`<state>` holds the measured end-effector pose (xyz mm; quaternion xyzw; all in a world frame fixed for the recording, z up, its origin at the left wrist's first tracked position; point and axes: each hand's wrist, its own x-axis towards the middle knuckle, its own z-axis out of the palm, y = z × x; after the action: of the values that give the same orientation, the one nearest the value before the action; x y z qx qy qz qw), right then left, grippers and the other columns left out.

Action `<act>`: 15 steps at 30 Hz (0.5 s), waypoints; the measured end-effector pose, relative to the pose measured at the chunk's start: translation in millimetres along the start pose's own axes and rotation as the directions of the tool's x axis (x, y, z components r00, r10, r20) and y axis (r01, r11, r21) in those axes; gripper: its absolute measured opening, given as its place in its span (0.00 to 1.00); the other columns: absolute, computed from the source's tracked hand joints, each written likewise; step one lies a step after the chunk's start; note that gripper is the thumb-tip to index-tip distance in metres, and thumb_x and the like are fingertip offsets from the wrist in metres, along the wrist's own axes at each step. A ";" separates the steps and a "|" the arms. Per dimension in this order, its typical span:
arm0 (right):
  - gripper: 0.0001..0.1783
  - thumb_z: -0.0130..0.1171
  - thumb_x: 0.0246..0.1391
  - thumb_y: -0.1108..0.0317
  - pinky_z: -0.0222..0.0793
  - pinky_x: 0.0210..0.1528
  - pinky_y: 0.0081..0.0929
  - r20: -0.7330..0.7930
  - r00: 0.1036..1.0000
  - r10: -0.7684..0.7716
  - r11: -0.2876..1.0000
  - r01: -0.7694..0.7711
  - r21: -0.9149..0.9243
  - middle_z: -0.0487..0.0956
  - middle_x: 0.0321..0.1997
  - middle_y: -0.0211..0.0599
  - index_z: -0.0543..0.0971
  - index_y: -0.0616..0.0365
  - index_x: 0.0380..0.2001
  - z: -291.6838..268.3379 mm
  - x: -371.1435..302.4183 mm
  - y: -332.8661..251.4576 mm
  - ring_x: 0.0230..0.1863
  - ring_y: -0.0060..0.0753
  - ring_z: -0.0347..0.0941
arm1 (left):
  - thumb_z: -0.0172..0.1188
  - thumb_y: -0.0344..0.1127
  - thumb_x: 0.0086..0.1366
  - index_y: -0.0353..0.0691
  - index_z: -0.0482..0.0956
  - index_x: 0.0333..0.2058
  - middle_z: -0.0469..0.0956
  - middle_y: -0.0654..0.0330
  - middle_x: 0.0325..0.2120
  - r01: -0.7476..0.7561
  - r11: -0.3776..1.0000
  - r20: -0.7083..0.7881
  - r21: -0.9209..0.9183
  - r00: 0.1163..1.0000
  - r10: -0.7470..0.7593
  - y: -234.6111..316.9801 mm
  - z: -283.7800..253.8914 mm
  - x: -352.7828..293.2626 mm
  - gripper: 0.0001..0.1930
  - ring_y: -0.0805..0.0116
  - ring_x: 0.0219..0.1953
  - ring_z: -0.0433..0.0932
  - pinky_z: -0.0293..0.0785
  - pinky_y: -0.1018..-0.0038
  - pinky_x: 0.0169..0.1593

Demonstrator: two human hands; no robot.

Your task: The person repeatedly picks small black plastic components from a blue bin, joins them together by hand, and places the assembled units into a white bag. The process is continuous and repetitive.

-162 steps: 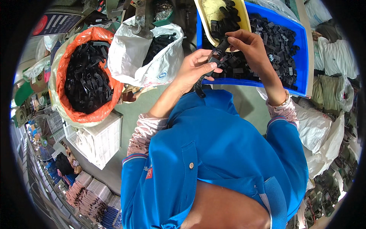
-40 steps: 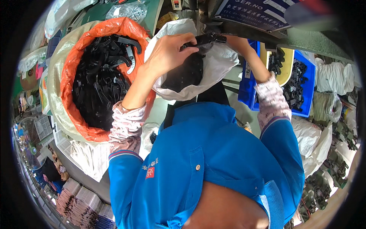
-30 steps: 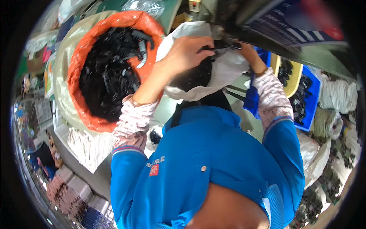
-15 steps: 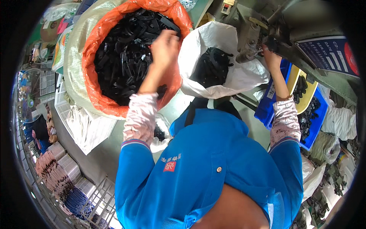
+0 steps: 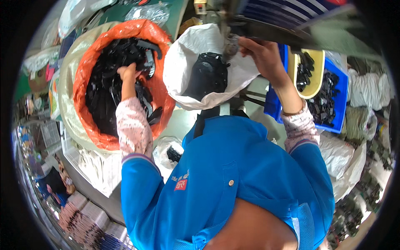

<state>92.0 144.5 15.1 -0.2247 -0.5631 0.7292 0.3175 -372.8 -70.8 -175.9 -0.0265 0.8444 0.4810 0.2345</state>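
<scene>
My left hand [image 5: 128, 74] is down among the black plastic parts [image 5: 106, 91] in a large orange-lined sack [image 5: 83, 121]. Its fingers curl into the heap, and what they grip is hidden. At the metal machine head [image 5: 231, 45], the fingers of my right hand [image 5: 263, 56] are bent and pinched together; whatever lies between them is too small to make out. Below and left of that hand, a white sack [image 5: 177, 79] stands open with more black parts [image 5: 208, 75] inside.
A yellow tray [image 5: 317, 81] and a blue bin [image 5: 339, 104], both with black parts, stand right of my right forearm. The machine's dark frame [image 5: 287, 31] crosses the top right. A small clear bag [image 5: 160, 152] sits below the orange-lined sack, near a white crate [image 5: 98, 175].
My view has shifted, with the machine now nearer the top. The left hand has gone from the sack's right side down into the middle of the parts. My right hand stays by the machine.
</scene>
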 end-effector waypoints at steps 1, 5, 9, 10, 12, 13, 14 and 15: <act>0.07 0.62 0.58 0.67 0.73 0.34 0.27 -0.026 1.000 -0.013 0.998 0.011 -0.068 0.79 0.28 0.34 0.80 0.60 0.33 -9.3 -1.1 6.6 0.30 0.25 0.75 | 0.65 0.26 0.55 0.30 0.60 0.55 0.74 0.48 0.43 -0.107 0.987 0.164 -0.124 0.978 0.126 6.1 13.4 -19.7 0.31 0.56 0.39 0.79 0.85 0.59 0.29; 0.06 0.65 0.54 0.70 0.73 0.30 0.28 -0.085 0.990 0.116 0.993 -0.112 0.042 0.80 0.27 0.36 0.81 0.62 0.29 -10.7 3.5 15.5 0.27 0.29 0.76 | 0.55 0.19 0.61 0.23 0.70 0.41 0.78 0.45 0.31 -0.044 0.935 0.219 -0.352 0.967 0.128 10.4 7.4 -47.7 0.09 0.54 0.31 0.82 0.84 0.58 0.27; 0.08 0.67 0.51 0.70 0.77 0.31 0.29 -0.169 0.974 0.150 0.976 -0.118 0.186 0.81 0.25 0.40 0.81 0.65 0.29 6.0 10.9 34.7 0.26 0.32 0.78 | 0.51 0.15 0.58 0.20 0.71 0.43 0.76 0.44 0.41 0.107 0.658 0.371 -0.745 0.887 0.275 -16.7 -36.5 -30.7 0.13 0.49 0.48 0.77 0.67 0.44 0.62; 0.10 0.67 0.52 0.68 0.76 0.30 0.30 -0.264 0.963 0.053 0.997 -0.036 0.071 0.82 0.25 0.43 0.82 0.66 0.28 14.5 2.1 34.1 0.25 0.36 0.79 | 0.53 0.16 0.57 0.20 0.71 0.45 0.76 0.45 0.44 0.199 0.573 0.432 -0.795 0.849 0.303 -14.9 -39.1 -39.1 0.15 0.48 0.52 0.74 0.61 0.45 0.67; 0.13 0.64 0.55 0.64 0.71 0.30 0.31 -0.157 0.901 -0.403 0.773 0.243 -0.587 0.80 0.26 0.43 0.82 0.64 0.35 8.4 -7.4 43.3 0.24 0.39 0.75 | 0.55 0.17 0.56 0.20 0.70 0.49 0.74 0.46 0.51 0.249 0.564 0.473 -0.787 0.830 0.295 -0.9 -29.0 -67.5 0.20 0.50 0.58 0.70 0.56 0.51 0.70; 0.13 0.64 0.55 0.64 0.71 0.31 0.32 -0.139 0.880 -0.454 0.757 0.299 -0.581 0.80 0.28 0.45 0.81 0.63 0.38 3.8 -11.4 51.6 0.27 0.44 0.76 | 0.56 0.19 0.55 0.20 0.69 0.52 0.73 0.45 0.52 0.222 0.590 0.493 -0.777 0.796 0.350 10.8 -20.2 -90.7 0.23 0.50 0.59 0.70 0.57 0.55 0.70; 0.13 0.61 0.55 0.61 0.71 0.30 0.38 -0.141 0.902 -0.408 0.781 0.265 -0.566 0.79 0.28 0.51 0.82 0.61 0.34 3.9 -20.1 51.5 0.28 0.53 0.76 | 0.56 0.17 0.56 0.23 0.70 0.52 0.74 0.46 0.52 0.269 0.550 0.515 -0.791 0.778 0.361 15.2 -20.6 -103.7 0.23 0.51 0.58 0.71 0.59 0.54 0.69; 0.11 0.62 0.54 0.63 0.72 0.31 0.37 -0.121 0.872 -0.474 0.720 0.304 -0.624 0.79 0.29 0.49 0.82 0.60 0.36 -0.6 -36.7 52.2 0.30 0.52 0.77 | 0.56 0.16 0.56 0.26 0.70 0.53 0.74 0.47 0.52 0.201 0.533 0.471 -0.822 0.766 0.438 17.2 -16.0 -117.4 0.23 0.52 0.57 0.72 0.61 0.53 0.68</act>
<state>107.0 110.0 -36.5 -0.2846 -0.7453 0.3970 0.4538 -279.1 -96.0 -105.8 0.0892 0.3769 0.8186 0.4242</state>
